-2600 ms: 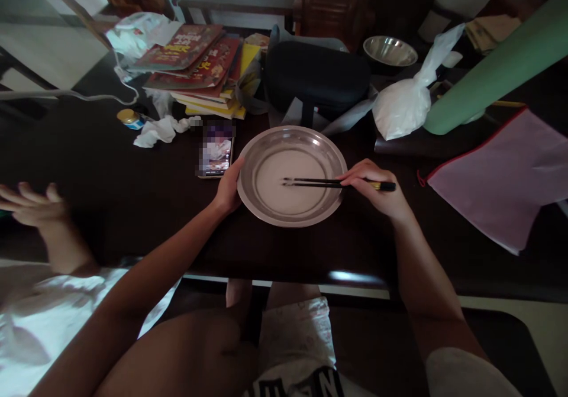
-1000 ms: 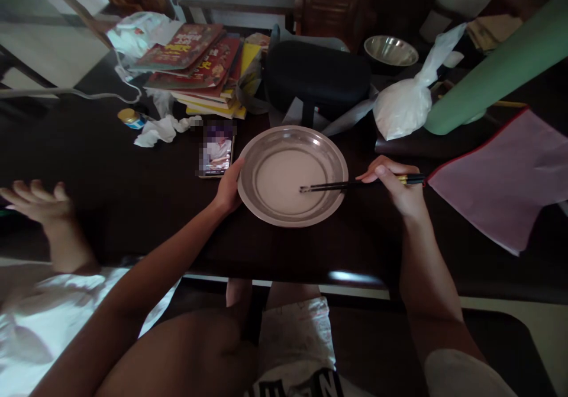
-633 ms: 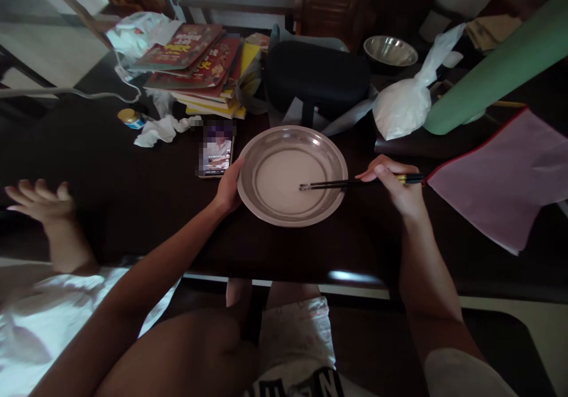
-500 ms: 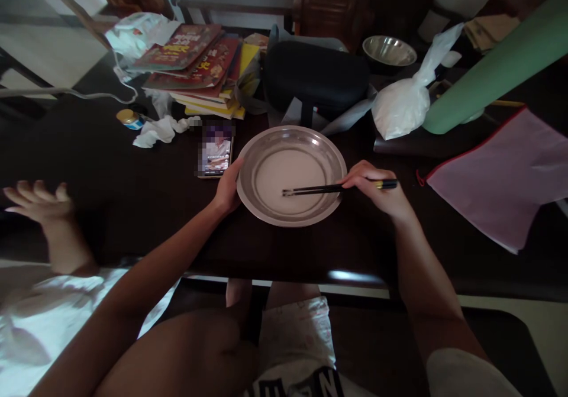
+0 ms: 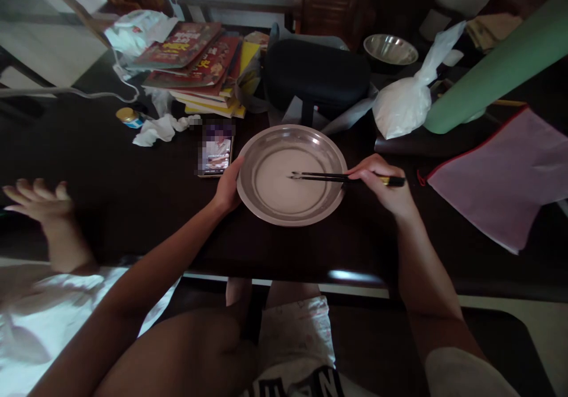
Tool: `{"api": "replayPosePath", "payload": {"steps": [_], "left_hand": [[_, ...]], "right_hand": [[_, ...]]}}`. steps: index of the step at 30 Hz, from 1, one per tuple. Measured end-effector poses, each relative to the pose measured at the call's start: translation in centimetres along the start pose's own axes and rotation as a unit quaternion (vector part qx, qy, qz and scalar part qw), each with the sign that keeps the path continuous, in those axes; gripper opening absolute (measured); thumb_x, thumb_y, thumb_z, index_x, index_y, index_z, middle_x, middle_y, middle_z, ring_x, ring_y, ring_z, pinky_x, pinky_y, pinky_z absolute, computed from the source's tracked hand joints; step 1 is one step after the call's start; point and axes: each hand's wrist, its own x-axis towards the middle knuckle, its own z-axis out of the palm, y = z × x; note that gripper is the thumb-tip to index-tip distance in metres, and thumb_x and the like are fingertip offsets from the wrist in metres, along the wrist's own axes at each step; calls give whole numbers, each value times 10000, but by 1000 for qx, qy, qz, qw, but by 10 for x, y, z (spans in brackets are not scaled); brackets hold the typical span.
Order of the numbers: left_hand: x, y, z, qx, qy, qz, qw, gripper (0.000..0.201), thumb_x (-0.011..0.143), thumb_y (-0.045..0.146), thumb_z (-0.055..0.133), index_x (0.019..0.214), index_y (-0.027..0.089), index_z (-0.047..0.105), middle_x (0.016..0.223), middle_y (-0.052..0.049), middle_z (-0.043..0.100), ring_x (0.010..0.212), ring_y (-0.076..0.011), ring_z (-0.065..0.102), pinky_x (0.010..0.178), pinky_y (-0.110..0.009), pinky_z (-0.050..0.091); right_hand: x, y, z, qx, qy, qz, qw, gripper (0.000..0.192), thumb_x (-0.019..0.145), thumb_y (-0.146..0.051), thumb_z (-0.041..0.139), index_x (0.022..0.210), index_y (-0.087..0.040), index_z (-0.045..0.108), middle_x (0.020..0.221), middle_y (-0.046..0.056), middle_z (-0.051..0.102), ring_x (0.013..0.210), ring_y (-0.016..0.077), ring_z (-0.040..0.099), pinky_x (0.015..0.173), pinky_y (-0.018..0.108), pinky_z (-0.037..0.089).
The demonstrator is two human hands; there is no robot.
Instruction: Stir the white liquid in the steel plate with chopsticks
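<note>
A round metal plate (image 5: 261, 207) holding a thin whitish liquid sits on the dark table in front of me. My left hand (image 5: 229, 185) grips its left rim. My right hand (image 5: 381, 185) holds a pair of black chopsticks (image 5: 319, 176) with gold bands, lying nearly level, their tips over the middle of the plate in the liquid.
A phone (image 5: 215, 155) with a lit screen lies left of the plate. Behind are stacked books (image 5: 199, 68), a black case (image 5: 317, 77), a tied white bag (image 5: 406, 104), a metal bowl (image 5: 390, 49), a green roll (image 5: 497, 68) and a pink cloth (image 5: 506, 178). Another person's hand (image 5: 38, 202) hovers at far left.
My right hand has swept the chopsticks back and forth across the plate; the tips now sit slightly right of centre and higher than half a second ago. My left hand has stayed on the rim.
</note>
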Motion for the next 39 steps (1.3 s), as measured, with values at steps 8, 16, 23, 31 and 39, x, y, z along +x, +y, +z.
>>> {"api": "replayPosePath", "payload": {"steps": [8,16,23,31,39], "left_hand": [[1,-1,-1,5,-2,2,1000,257,969,379,649,1015,165,784,1002,-100,820,1097,-317,784,1000,-423,653],[-1,0,-1,9,0,15,1000,220,983,326,626,966,175,785,950,-82,819,1081,-295,785,983,-390,657],[0,0,1,-5,31,3,1000,222,994,292,600,892,191,770,846,-62,798,1053,-287,789,912,-359,675],[-2,1,1,5,-2,5,1000,240,989,355,628,995,182,793,888,-70,817,1027,-284,794,935,-367,669],[-1,2,1,-1,5,-3,1000,245,1005,306,579,986,181,789,882,-76,820,1033,-278,794,935,-355,668]], "right_hand": [[-1,-2,2,28,-57,0,998,270,962,-538,735,846,-330,862,868,26,841,878,215,742,838,397,580],[-1,-3,-2,39,-13,26,999,330,986,-525,702,784,-311,851,791,20,808,773,196,721,750,373,567],[-1,-4,-2,8,17,21,1000,307,967,-545,716,799,-326,851,819,31,809,820,223,724,807,427,585],[1,-5,3,2,-44,-5,999,266,960,-540,727,851,-337,861,881,27,848,904,240,737,867,441,585],[-1,-3,0,36,-33,15,999,333,976,-550,702,787,-319,848,800,25,812,794,214,724,765,397,581]]}}
